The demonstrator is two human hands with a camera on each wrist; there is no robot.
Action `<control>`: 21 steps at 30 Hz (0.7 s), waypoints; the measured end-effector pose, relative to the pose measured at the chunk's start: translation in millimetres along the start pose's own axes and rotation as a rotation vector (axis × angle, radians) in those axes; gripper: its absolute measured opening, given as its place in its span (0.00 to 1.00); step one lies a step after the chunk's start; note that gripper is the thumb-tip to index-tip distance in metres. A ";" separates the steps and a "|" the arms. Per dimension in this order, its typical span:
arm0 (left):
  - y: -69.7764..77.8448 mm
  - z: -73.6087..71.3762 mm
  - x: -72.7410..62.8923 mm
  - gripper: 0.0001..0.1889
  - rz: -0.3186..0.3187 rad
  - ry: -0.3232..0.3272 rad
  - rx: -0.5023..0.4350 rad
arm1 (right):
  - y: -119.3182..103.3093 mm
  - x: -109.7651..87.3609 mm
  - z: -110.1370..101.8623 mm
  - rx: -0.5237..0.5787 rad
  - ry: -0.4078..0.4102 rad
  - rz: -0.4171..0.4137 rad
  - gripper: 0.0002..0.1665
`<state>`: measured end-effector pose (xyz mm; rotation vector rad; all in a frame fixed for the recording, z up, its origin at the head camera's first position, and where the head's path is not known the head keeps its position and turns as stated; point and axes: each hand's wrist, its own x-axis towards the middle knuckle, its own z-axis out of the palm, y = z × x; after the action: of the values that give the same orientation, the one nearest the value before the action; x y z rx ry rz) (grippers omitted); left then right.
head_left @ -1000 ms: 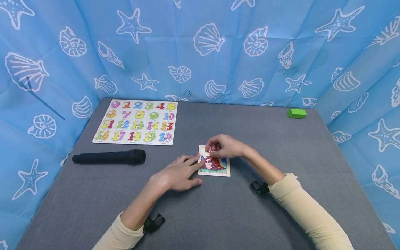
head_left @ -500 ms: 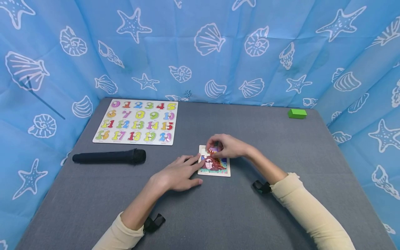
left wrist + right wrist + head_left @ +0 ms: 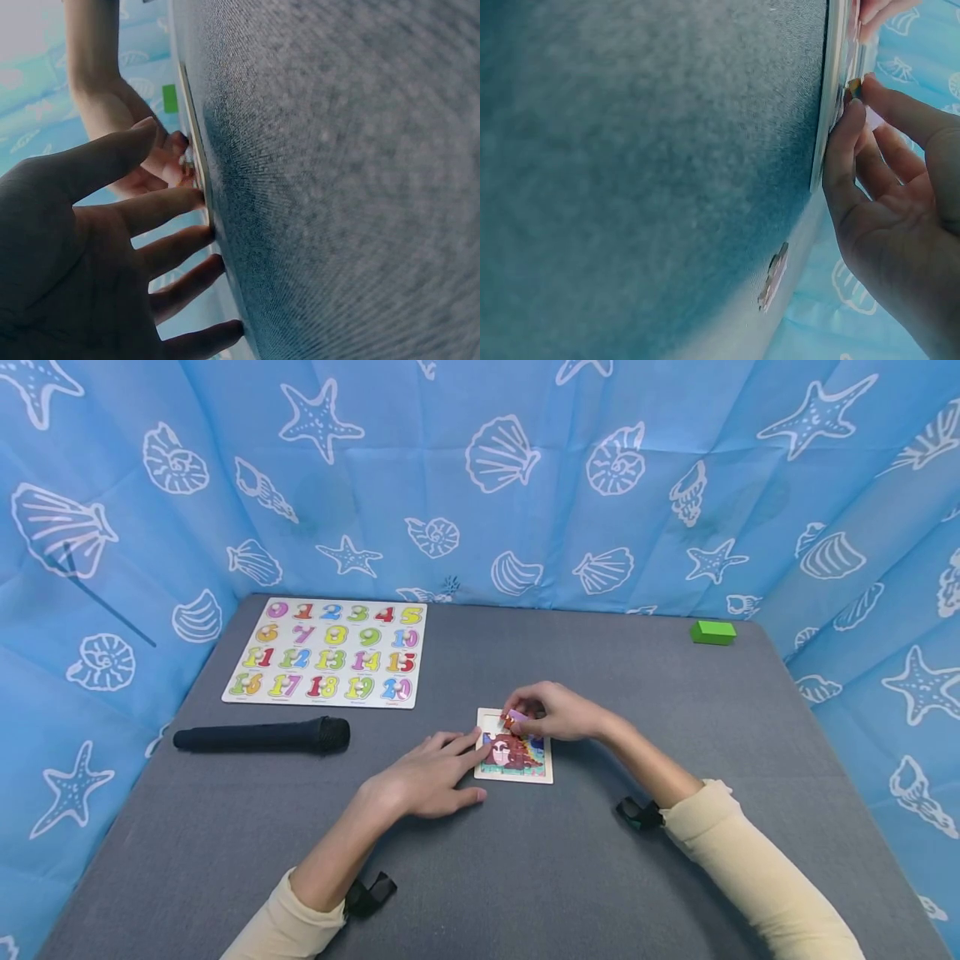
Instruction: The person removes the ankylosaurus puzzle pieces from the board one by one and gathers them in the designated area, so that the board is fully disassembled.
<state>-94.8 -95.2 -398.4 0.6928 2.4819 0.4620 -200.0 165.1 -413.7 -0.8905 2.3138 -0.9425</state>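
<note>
A small square jigsaw puzzle [image 3: 517, 756] in a pale frame lies on the table, with a red-haired figure pictured on it. Its upper left part is a bare pale base. My right hand [image 3: 558, 712] pinches a purple and orange puzzle piece [image 3: 515, 718] between thumb and fingers over the top of the puzzle. In the right wrist view, that piece [image 3: 855, 88] is held at the fingertips near the frame. My left hand [image 3: 427, 777] lies flat with spread, straight fingers, fingertips resting on the puzzle's left edge. The right hand covers the puzzle's upper right corner in the head view.
A number board [image 3: 326, 653] lies at the back left, with a black microphone [image 3: 262, 737] in front of it. A green block [image 3: 712, 632] sits at the back right. One loose puzzle piece [image 3: 774, 276] lies on the table beyond the puzzle. A blue curtain [image 3: 555, 485] surrounds the table.
My right hand has shifted slightly to the right, and the pinched piece now shows tilted between its fingers. The left hand has stayed in place on the puzzle.
</note>
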 end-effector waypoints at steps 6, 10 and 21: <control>-3.2 -0.6 2.8 0.36 0.009 0.020 0.016 | 2.6 -11.9 -3.5 0.072 0.046 0.032 0.15; -4.2 -0.4 5.5 0.34 0.021 0.064 0.032 | 5.6 -22.5 -9.3 0.104 0.065 0.049 0.16; -4.7 -5.0 6.9 0.33 0.033 0.117 0.014 | 24.3 -51.5 -26.7 0.171 0.161 0.092 0.14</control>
<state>-104.4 -96.2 -399.2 0.7325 2.5888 0.5110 -191.7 226.8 -405.0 -0.6542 2.3415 -1.1894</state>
